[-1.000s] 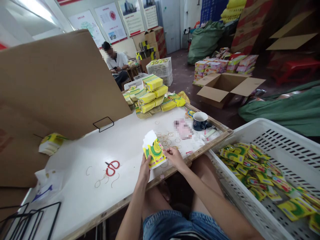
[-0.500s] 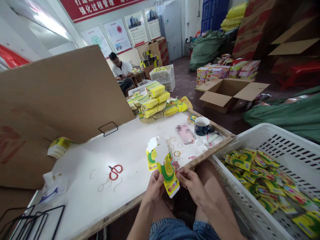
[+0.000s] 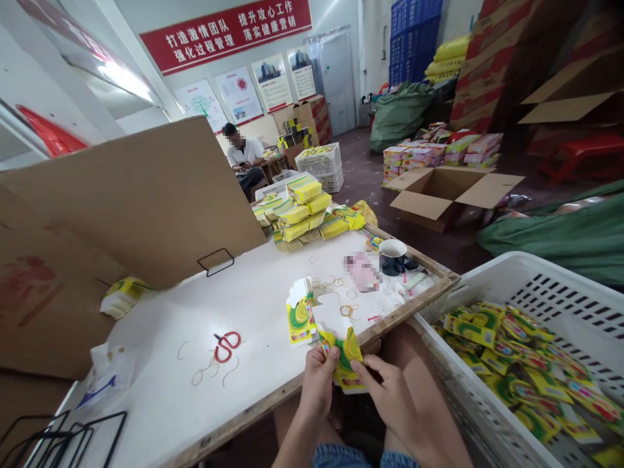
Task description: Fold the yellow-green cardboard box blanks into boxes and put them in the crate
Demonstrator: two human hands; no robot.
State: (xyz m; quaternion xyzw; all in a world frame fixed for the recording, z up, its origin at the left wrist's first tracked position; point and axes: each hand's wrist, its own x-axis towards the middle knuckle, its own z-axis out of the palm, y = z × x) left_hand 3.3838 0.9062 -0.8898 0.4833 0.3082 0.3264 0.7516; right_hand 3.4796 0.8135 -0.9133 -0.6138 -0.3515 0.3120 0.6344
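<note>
Between my two hands, above my lap at the table's front edge, is a yellow and green printed carton [image 3: 347,348] with white flaps at its far end. My left hand [image 3: 319,377] pinches its left side, thumb on top. The right side is gripped by my right hand [image 3: 383,387], with thumb and fingers closed on the edge. Just beyond, on the white table [image 3: 263,370], lies a small stack of flat cartons [image 3: 300,315] in the same print. Loose rubber bands [image 3: 347,311] lie to the right of that stack.
Red-handled scissors [image 3: 227,346] lie left on the table. A dark mug [image 3: 392,259] stands at the right edge. Bundled cartons [image 3: 302,211] are piled at the back. A white crate [image 3: 487,403] with many filled packs is at my right. A cardboard sheet [image 3: 146,201] stands along the left.
The carton has turned and shifted slightly right, its white flaps now pointing away. My left thumb has moved onto its face. The camera view has tilted up a little.
</note>
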